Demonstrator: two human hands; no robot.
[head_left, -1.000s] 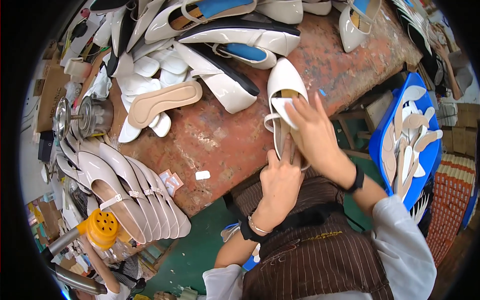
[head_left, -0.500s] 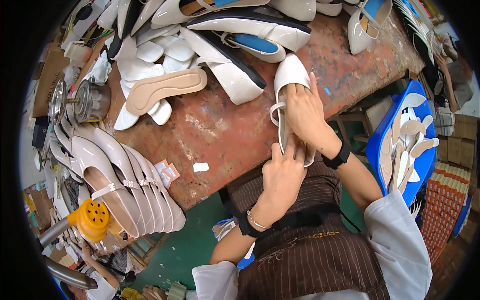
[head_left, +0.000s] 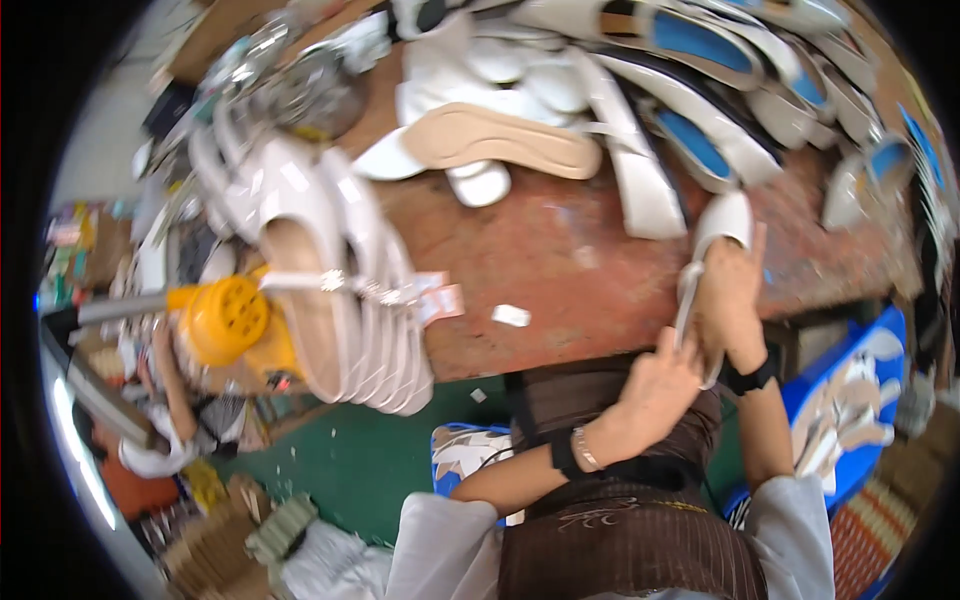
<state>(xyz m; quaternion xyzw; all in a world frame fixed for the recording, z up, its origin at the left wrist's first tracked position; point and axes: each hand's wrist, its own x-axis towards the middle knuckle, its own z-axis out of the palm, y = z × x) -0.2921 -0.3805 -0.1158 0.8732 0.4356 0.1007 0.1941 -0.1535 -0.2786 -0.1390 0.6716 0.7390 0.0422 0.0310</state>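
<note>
Fingers of the right hand (head_left: pixel 730 300) reach inside a glossy white, pointed-toe shoe (head_left: pixel 724 216), out of sight, so I cannot tell whether they grasp or merely press. The left hand (head_left: pixel 658 388) lies at the shoe's rear, fingers bent over its edge; from here I cannot tell how tightly it grips. The shoe sits at the near edge of a worn red-brown tabletop (head_left: pixel 590 300), toe pointing away. I judge the step in hand to be pressing or smoothing inside it; the next move calls for even pressure while the heel is steadied. Farther on, I see a beige, foot-shaped insole (head_left: pixel 500 143) over flat white pads (head_left: pixel 480 185), then a heap of glossy white shoes (head_left: pixel 652 200), some cut off by the view's dark rim. Motion blur softens everything, and the hands hide most of the shoe's interior and heel.
</note>
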